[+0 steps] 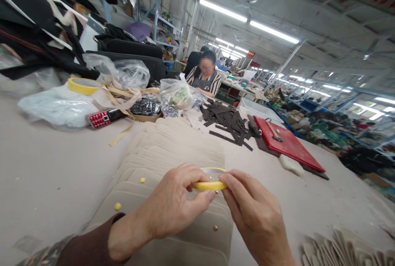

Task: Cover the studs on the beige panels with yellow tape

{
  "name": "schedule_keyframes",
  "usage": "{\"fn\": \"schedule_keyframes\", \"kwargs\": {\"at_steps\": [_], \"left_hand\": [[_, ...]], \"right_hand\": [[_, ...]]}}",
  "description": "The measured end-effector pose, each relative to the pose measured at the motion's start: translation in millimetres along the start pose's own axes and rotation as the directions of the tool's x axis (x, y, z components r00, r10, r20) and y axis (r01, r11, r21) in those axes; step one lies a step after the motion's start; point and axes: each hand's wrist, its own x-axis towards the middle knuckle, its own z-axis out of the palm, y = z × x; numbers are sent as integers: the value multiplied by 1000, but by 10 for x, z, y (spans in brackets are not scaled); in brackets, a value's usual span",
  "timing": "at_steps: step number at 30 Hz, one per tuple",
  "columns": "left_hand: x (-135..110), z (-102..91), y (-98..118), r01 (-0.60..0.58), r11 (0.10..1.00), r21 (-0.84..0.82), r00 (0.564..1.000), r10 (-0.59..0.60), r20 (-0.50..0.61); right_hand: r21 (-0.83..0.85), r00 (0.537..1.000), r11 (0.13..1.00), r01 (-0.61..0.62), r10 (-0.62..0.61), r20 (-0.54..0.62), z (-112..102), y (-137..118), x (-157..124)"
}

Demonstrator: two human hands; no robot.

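My left hand point(173, 204) and my right hand point(254, 214) both pinch a small yellow tape roll point(210, 179), holding it just above a long overlapping row of beige leather pieces point(173, 151) on the table. The left fingers curl around the roll's left side. From the right, thumb and forefinger grip its rim. A small metal stud point(215, 228) shows on the nearest beige piece, below the hands. Two yellow scraps point(117, 206) lie on the beige pieces to the left.
A red phone point(105, 117), a larger yellow tape roll point(82, 85) and plastic bags point(58, 107) lie at the left. Dark strips point(230, 122) and a red board point(288, 144) with a tool lie ahead right. A seated person point(205, 77) works at the far end. Fanned beige pieces point(345, 249) lie at the lower right.
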Motion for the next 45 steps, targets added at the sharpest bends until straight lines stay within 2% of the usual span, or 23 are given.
{"fn": "schedule_keyframes", "kwargs": {"at_steps": [9, 16, 21, 30, 41, 45], "left_hand": [[-2, -58, 25, 103, 993, -58, 992, -99, 77], [-23, -74, -3, 111, 991, -80, 982, -97, 161], [-25, -85, -14, 85, 983, -161, 984, -58, 169], [11, -157, 16, 179, 958, -224, 932, -92, 350], [9, -146, -37, 224, 919, -323, 918, -88, 387], [4, -133, -75, 291, 889, -352, 911, -146, 384]], "right_hand": [[21, 999, 1000, 18, -19, 49, -1, -25, -28], [168, 1000, 986, -15, 14, 12, 7, 33, 24], [236, 997, 969, -75, 69, 34, 30, 87, 6], [289, 997, 954, -80, 71, 43, 16, 124, 3], [313, 996, 946, -84, 72, 49, 18, 164, -19], [313, 996, 946, -80, 66, 55, 18, 140, -22]]}}
